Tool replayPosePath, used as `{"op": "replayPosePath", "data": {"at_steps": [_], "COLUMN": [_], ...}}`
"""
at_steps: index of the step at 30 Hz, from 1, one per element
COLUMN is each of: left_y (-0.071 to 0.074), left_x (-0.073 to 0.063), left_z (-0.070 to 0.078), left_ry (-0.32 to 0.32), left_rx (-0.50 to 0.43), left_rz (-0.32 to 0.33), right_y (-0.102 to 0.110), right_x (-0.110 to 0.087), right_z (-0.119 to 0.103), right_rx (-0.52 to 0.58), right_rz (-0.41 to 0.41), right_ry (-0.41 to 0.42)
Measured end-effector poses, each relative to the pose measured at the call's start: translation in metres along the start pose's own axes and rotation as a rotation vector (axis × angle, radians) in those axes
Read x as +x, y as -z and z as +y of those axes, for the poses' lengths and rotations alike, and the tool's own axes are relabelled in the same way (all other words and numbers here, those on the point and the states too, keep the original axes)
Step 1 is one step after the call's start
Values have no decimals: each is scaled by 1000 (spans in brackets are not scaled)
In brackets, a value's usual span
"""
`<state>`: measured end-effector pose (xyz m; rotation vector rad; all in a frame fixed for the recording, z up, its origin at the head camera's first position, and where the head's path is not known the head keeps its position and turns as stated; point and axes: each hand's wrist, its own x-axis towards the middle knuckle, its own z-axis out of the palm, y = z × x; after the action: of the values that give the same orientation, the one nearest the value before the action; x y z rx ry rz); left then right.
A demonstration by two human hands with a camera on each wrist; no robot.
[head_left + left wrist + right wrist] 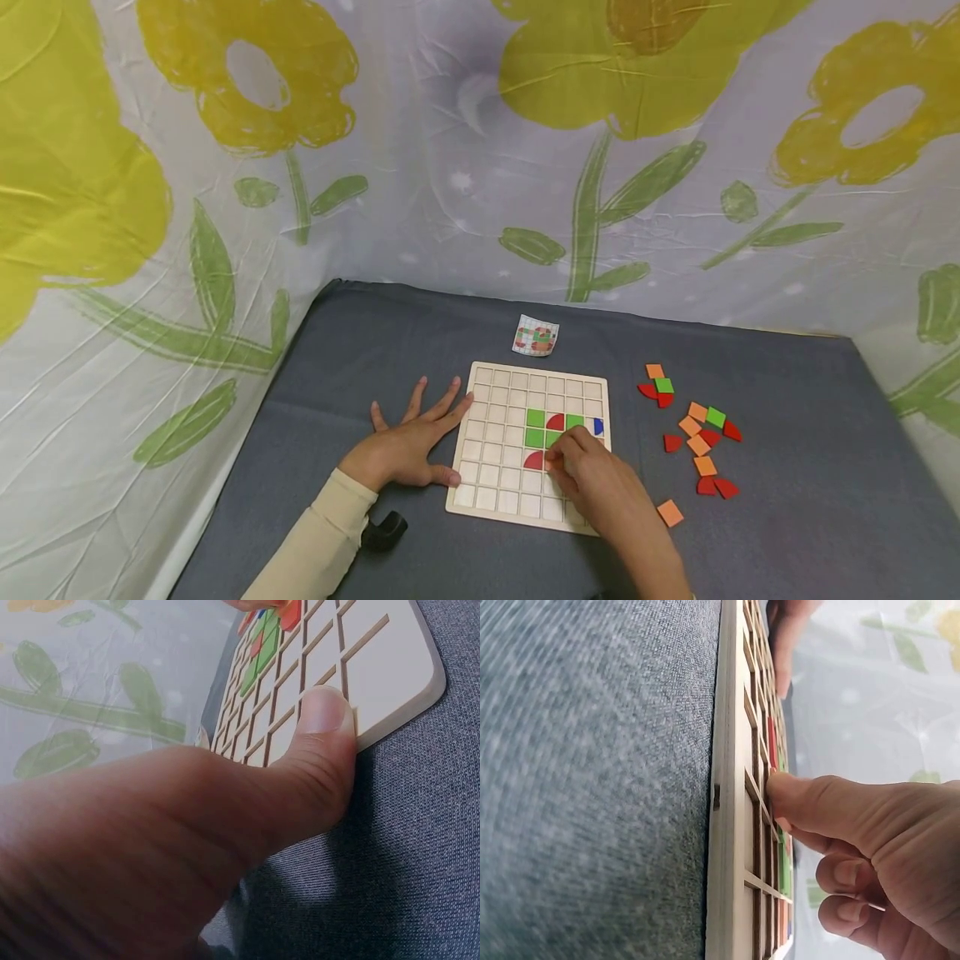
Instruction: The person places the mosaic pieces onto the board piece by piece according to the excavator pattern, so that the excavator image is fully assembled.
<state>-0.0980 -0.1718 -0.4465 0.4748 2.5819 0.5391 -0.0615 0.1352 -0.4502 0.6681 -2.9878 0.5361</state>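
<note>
A pale wooden grid board [487, 477] lies on the dark cloth, several of its cells filled with coloured tiles. My left hand [408, 446] has its fingers spread along the board's left side; the thumb [326, 712] rests on the rim in the left wrist view. Over the right half, my right hand [600, 479] pinches an orange tile [553, 463] between thumb and forefinger, down at a cell beside a red quarter-round tile [534, 460]. Green square tiles [535, 417] and a blue piece [598, 427] sit in nearby cells. The right fingers partly cover the orange tile.
A small printed pattern card [536, 335] lies behind the board. Loose orange, red and green tiles [705, 466] are scattered to the right, with one orange square [670, 513] near my right wrist. A black strap [385, 532] shows by the left sleeve. A flowered curtain hangs behind.
</note>
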Motion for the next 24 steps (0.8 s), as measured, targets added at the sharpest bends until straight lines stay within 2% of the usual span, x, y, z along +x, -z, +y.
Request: {"op": "replayPosePath", "data": {"at_steps": [6, 15, 24], "left_y": [0, 0, 1], "left_x": [0, 1, 0], "left_z": [0, 1, 2], "left_ry": [-2, 1, 1], "left_rx": [0, -2, 0], "left_rz": [6, 6, 7], "right_y": [1, 0, 0], "right_x": [0, 0, 0], "right_z": [-1, -1, 0], "right_rx": [-8, 11, 25], "right_rz": [-8, 27, 13], "right_ry": [-2, 28, 24]}}
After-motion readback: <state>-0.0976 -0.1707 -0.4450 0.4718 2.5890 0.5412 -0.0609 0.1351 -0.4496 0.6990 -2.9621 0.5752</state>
